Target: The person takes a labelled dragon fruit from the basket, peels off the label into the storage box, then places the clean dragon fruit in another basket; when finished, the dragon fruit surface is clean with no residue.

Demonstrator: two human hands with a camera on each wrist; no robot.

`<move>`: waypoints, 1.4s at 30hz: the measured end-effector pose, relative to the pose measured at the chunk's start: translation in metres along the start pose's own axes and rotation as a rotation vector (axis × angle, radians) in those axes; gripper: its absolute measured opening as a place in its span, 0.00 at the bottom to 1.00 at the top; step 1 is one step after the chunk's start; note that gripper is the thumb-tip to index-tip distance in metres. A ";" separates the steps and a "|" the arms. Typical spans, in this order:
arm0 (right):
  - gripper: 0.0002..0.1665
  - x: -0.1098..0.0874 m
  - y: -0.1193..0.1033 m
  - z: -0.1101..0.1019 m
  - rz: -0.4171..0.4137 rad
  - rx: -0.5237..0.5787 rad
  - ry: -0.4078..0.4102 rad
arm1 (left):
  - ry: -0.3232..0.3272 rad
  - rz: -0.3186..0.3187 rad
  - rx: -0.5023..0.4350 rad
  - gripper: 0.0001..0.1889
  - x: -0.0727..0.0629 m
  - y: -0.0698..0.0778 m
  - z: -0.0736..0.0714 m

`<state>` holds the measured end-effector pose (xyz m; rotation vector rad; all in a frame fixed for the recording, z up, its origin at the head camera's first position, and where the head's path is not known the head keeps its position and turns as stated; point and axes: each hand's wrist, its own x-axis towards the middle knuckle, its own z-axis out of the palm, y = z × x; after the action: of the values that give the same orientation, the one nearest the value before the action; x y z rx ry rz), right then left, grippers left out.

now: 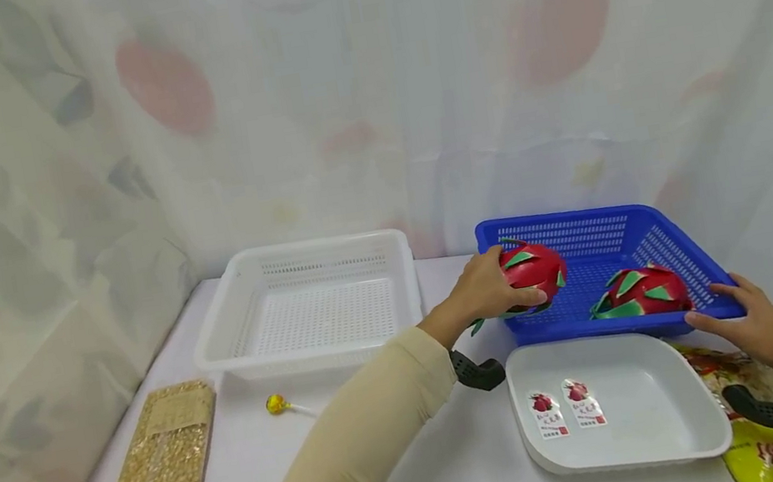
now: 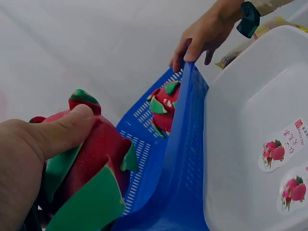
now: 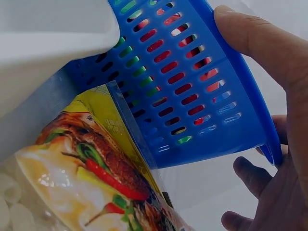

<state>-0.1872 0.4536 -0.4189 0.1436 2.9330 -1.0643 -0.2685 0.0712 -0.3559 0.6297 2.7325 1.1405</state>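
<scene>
My left hand [image 1: 488,285] grips a red dragon fruit [image 1: 536,272] with green scales, holding it over the left end of the blue basket [image 1: 558,220]. In the left wrist view the thumb lies across that dragon fruit [image 2: 91,149]. A second dragon fruit [image 1: 645,291] lies inside the basket near its front right corner. My right hand [image 1: 756,321] holds the basket's right front corner by the rim. The right wrist view shows the thumb on top of the basket rim [image 3: 240,72], with other fingers around and below it.
A white tray [image 1: 660,434] with two dragon fruit stickers [image 1: 565,407] stands before the blue basket. Colourful food packets [image 1: 753,444] lie right of it. Leftward are a white basket [image 1: 315,362], a lollipop [image 1: 277,404] and a bag of kernels [image 1: 165,470]. Curtains hang behind.
</scene>
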 end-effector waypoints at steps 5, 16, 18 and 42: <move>0.57 -0.002 -0.001 0.002 0.003 0.006 0.018 | -0.027 -0.028 0.033 0.46 0.008 0.010 0.005; 0.57 -0.002 -0.004 0.008 0.001 0.021 0.013 | 0.076 -0.093 -0.059 0.11 0.010 0.002 0.021; 0.57 -0.002 -0.005 0.008 -0.004 0.022 0.013 | 0.079 -0.085 -0.071 0.10 0.008 0.000 0.023; 0.57 -0.012 -0.004 -0.004 -0.011 -0.052 0.069 | 0.114 0.049 -0.238 0.23 -0.015 -0.028 -0.007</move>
<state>-0.1759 0.4518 -0.4124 0.1669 3.0233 -1.0031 -0.2663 0.0430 -0.3719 0.6197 2.6252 1.5276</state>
